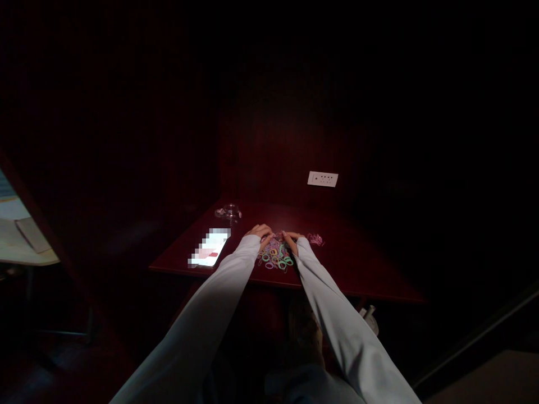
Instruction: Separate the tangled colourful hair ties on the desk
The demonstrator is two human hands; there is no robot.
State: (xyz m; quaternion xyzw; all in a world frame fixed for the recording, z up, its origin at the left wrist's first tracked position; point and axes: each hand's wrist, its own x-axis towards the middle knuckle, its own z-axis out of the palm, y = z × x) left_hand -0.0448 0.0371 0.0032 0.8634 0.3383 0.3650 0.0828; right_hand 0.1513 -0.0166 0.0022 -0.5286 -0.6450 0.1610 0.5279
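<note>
Head view, the only one. Dark red worktop (pixel 349 269), dim light. Pile of coloured elastic bands (pixel 274 251), mostly green, purple and yellow loops, sits near the worktop's near edge, roughly in the middle.

Left hand (pixel 260 231) at the pile's far-left side, palm down, fingers curled inward; whether it grips a band, can't tell. Right hand (pixel 292 241) at the far-right side, fingers bent toward the left hand, narrow posture; hold also can't tell, fingertips too small and dim. Fingertips of the two hands near each other over the pile's far part.

Key relation: pile lies between the hands and spreads to the near side of both, toward the person. Roundish heap, no clear long axis; loops point every which way. Neither hand clearly nearer, both right at its edge. From the left hand, pile is right and near; from the right hand, left and near.

Small pink clump (pixel 315 240) just right of the right hand, apart from the pile. Phone (pixel 214 247), screen lit and pixelated, left of the left hand. Clear container (pixel 231 210) far left. White wall socket (pixel 323 179) beyond.
</note>
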